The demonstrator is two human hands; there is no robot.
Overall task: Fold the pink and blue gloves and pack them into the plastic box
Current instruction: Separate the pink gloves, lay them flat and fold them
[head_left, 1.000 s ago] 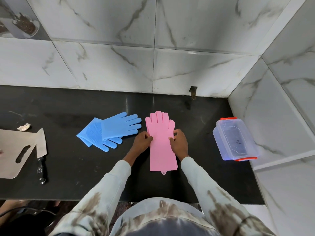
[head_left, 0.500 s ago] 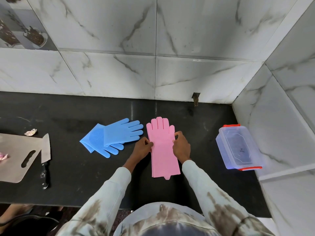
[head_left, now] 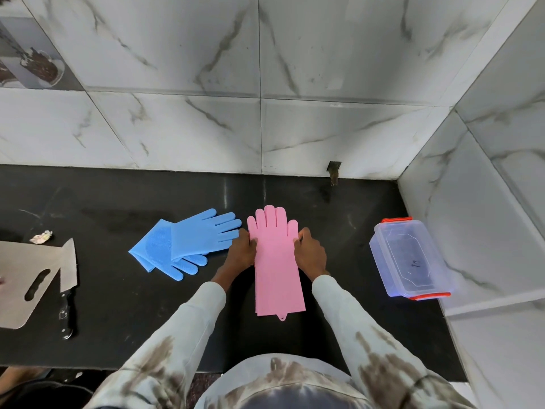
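Note:
The pink gloves (head_left: 277, 270) lie stacked flat on the black counter (head_left: 118, 305), fingers pointing to the wall, cuff toward me. My left hand (head_left: 241, 255) grips their left edge near the palm and my right hand (head_left: 311, 256) grips the right edge. The blue gloves (head_left: 191, 242) lie folded and overlapped just left of my left hand, fingers spread to the right. The clear plastic box (head_left: 410, 258) with red clips stands at the counter's right end, against the side wall.
At the left edge lies a grey cutting board (head_left: 26, 281) with a cleaver (head_left: 67, 287) beside it, handle toward me, and a crumpled scrap (head_left: 41, 237) behind. Marble tile walls close the back and right. A small dark fitting (head_left: 334, 172) sits at the wall base.
Both hands slid a little up the pink gloves' edges toward the fingers. The view shifted slightly; the blue gloves and box stayed put.

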